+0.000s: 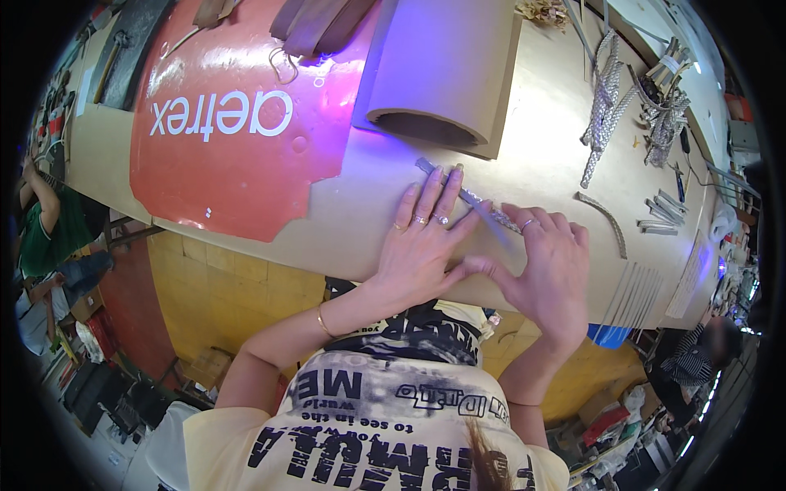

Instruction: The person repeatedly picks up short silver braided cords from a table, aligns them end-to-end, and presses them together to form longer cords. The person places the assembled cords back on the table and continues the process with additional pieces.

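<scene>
Silvery, textured metal strip (471, 196): lies slantwise on the pale wooden workbench (540, 123), running from just below the rolled brown sheet (438, 74) down toward the person's right.

Left hand (422, 237): fingers spread and laid flat, palm down, the tips of the longer fingers resting on the upper stretch of the strip. Rings show on two fingers.

Right hand (544, 262): fingers loosely fanned, also pressed flat to the bench, covering the strip's lower end; the thumb reaches across to touch the left thumb. Whether any finger pinches the strip cannot be told.

Step in hand, as judged: flattening or holding the strip down against the board, both hands bearing on it together.

Next move, as judged: calls for even pressure along the whole length, the hands sliding apart without letting the thin strip buckle or skid.

Nearby: red glossy panel (237, 114) to the left, overhanging the bench edge; curved strip (604, 219) just right of the right hand; loose bundle of similar metal strips (606, 98) farther up; short cut pieces (663, 213) well apart at the right.
</scene>
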A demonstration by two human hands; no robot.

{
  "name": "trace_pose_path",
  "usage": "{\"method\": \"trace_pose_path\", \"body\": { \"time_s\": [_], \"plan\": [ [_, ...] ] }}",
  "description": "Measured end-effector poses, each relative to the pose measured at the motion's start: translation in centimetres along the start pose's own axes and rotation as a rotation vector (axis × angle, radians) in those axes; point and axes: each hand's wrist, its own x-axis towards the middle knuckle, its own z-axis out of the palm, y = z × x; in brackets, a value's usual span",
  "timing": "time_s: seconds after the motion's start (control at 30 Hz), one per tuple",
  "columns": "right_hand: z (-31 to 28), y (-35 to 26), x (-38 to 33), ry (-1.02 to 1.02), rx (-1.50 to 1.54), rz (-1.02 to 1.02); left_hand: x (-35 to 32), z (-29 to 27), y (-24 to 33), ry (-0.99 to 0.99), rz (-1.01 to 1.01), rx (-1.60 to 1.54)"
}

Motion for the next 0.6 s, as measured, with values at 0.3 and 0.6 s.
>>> {"method": "trace_pose_path", "body": {
  "time_s": [0.3,0.6],
  "plan": [
    [1.9,0.5,2.7,-0.105,0.351,0.127,-0.2,-0.7,-0.9,0.042,0.024,-0.032],
    [2.8,0.9,2.4,-0.062,0.391,0.115,-0.9,-3.1,-4.1,-0.018,0.103,0.01]
  ]
}}
